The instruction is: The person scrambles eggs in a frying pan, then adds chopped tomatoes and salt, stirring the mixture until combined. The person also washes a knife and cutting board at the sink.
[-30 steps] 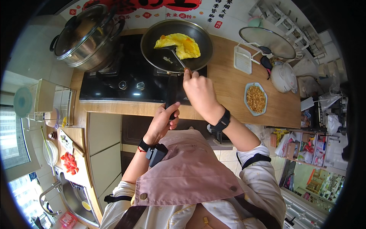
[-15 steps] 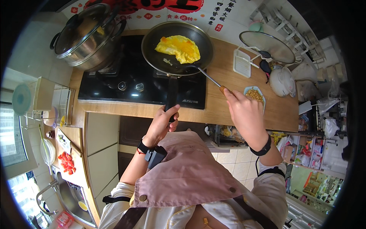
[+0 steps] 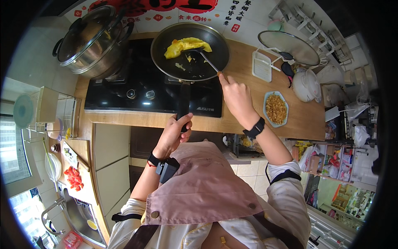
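While the left hand (image 3: 173, 135) is closed around the long black handle of the frying pan (image 3: 190, 50) on the black stove (image 3: 137, 89), the right hand (image 3: 236, 97) grips the end of a spatula (image 3: 202, 57), whose blade lies against the folded yellow omelette (image 3: 187, 45) at the far side of the pan. Near the right wrist sits a small dish of crumbs (image 3: 276, 108) on the wooden counter (image 3: 302, 118).

Glossy black hob (image 3: 141, 89), shiny steel pot (image 3: 89, 45), matt wooden counter (image 3: 248, 116).

Red-and-white sign (image 3: 174, 10) on the wall behind the stove (image 3: 153, 89).
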Motion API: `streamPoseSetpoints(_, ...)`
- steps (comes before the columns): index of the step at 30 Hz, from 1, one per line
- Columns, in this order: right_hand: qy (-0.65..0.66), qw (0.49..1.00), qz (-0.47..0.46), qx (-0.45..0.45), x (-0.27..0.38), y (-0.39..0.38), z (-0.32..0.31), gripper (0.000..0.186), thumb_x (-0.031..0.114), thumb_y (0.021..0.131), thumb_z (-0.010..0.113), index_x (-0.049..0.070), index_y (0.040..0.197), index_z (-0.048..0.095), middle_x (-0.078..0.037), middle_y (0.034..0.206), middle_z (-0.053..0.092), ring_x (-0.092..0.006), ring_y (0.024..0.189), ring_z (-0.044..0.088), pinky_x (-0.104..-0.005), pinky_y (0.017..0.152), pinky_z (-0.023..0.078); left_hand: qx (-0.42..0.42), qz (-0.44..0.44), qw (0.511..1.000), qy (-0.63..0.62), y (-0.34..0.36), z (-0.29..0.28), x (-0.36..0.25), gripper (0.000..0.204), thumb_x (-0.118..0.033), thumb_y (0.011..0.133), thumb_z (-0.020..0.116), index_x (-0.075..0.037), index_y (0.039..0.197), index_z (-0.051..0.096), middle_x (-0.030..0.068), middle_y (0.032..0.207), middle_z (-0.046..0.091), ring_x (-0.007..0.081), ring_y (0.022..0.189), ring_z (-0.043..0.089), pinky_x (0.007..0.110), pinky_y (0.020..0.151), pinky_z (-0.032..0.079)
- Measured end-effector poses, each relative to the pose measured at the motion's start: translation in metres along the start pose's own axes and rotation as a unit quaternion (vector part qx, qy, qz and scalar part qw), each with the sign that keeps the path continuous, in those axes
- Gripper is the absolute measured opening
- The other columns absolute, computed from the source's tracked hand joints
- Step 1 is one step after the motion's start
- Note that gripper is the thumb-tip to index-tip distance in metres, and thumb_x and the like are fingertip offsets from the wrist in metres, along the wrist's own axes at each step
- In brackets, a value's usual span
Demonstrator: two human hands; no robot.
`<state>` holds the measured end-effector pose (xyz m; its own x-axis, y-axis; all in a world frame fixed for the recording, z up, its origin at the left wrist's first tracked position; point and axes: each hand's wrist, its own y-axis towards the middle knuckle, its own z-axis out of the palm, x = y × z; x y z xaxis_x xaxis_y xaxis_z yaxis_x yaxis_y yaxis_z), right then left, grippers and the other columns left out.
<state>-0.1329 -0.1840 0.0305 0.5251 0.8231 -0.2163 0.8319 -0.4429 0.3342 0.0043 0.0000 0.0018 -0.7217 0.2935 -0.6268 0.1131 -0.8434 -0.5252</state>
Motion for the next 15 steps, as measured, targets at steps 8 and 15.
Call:
streamPoseSetpoints(8, 0.135, 0.990, 0.020, -0.019, -0.032, 0.010, -0.029, 0.028, 0.005, 0.083, 0.062, 0.005, 0.110, 0.069, -0.012, 0.077, 0.066, -0.0301, 0.063, 0.066, -0.0375, 0.058, 0.054, -0.015, 0.008, 1.000, 0.026, -0.001, 0.003, 0.000, 0.031, -0.025, 0.097, 0.056, -0.009, 0.076, 0.041, -0.0031, 0.064, 0.040, 0.0032, 0.044, 0.033, 0.019, 0.038, 0.024)
streamPoseSetpoints(15, 0.057, 0.996, -0.038, 0.065, -0.024, -0.013, -0.074, 0.032, 0.002, 0.080, 0.061, 0.004, 0.112, 0.068, -0.012, 0.081, 0.068, -0.0268, 0.063, 0.068, -0.0348, 0.055, 0.054, -0.012, 0.009, 1.000, -0.006, 0.000, 0.000, 0.001, 0.024, -0.021, 0.095, 0.060, -0.008, 0.083, 0.042, -0.0006, 0.067, 0.045, 0.0055, 0.044, 0.037, 0.021, 0.039, 0.026)
